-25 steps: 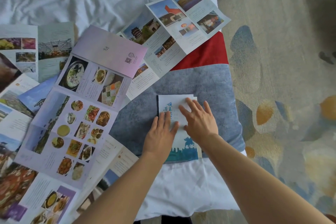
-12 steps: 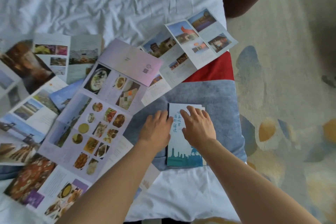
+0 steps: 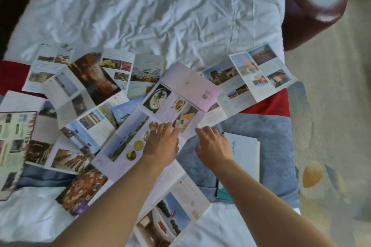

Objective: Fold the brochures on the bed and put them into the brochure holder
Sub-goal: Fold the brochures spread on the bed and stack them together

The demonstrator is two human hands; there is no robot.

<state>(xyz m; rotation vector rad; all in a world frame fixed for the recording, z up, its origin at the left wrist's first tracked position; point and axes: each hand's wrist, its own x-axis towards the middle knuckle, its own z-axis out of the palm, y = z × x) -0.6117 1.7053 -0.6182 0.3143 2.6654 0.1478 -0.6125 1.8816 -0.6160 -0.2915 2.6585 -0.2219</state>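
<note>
Both hands have left the folded brochure lying on the blue runner; the left hand rests open-fingered on the food brochure, the right hand hovers empty, suggesting another fold begins.

Both forearms are bare up to the bottom edge of the view, with no sleeve showing. The left hand and the right hand wear nothing: fingers and wrists are plain.
</note>
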